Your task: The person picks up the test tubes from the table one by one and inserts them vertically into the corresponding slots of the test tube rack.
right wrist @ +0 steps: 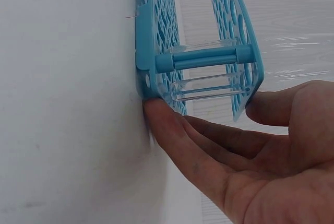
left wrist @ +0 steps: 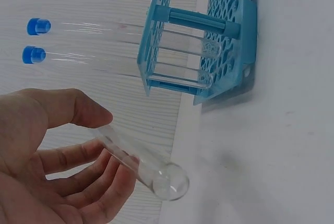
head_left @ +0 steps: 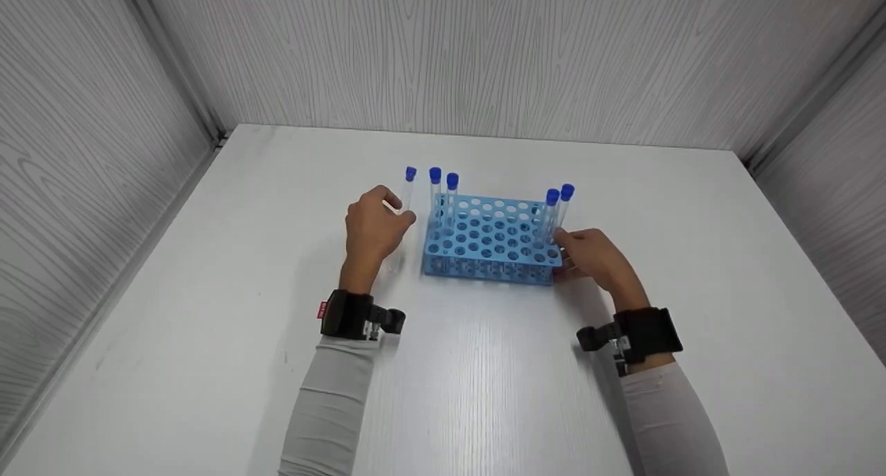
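A clear test tube with a blue cap (head_left: 408, 185) is pinched between the thumb and fingers of my left hand (head_left: 377, 223), just left of the rack. In the left wrist view the tube's rounded bottom (left wrist: 169, 181) points away from the palm, apart from the rack. The blue test tube rack (head_left: 495, 260) stands on the table. Two capped tubes (left wrist: 94, 57) sit upright at its left end, and two more capped tubes (head_left: 550, 213) at its right end. My right hand (head_left: 592, 254) grips the rack's right end, thumb at the upper plate and fingers (right wrist: 172, 130) near the base.
The white table (head_left: 484, 365) carries the rack near its middle. Grey wood-grain panels (head_left: 484, 61) close off the back and both sides. Each wrist wears a black strap (head_left: 346, 315) with a small camera mount.
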### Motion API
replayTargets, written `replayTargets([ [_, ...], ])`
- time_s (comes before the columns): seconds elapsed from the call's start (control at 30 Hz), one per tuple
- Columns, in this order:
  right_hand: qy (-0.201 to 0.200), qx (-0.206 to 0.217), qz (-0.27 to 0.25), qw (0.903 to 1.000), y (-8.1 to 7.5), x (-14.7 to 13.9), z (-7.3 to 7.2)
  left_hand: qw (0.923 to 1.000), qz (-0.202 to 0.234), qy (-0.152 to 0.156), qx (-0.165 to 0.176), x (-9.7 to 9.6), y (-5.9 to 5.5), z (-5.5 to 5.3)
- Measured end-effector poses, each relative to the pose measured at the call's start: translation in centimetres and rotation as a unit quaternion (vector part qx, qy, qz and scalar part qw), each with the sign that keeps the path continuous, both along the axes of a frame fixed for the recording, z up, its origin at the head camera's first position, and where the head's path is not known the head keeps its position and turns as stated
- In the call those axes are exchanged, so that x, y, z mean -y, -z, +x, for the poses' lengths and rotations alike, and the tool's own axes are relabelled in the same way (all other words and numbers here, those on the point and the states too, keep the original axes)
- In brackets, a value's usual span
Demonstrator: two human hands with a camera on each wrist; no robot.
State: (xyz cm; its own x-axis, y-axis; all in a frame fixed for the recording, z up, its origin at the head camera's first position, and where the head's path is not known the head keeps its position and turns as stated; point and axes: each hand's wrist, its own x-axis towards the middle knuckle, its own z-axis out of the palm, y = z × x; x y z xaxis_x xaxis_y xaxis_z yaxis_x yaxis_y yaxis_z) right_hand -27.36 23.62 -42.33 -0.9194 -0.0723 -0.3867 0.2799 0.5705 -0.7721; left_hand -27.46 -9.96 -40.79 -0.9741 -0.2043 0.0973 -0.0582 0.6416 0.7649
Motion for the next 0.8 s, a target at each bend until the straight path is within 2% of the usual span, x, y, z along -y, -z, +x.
replayTargets([
  [0.47, -0.003, -0.004, -0.008, 1.0, 0.0, 0.0, 0.1, 0.9952, 0.047, -0.002, -0.086, 0.0, -1.6, 0.9],
  [0.8, -0.007, -0.009, -0.008, 0.9999, 0.2, -0.1, -0.1, 0.9919, 0.062, 0.011, -0.11, -0.4, -3.2, 1.8],
])
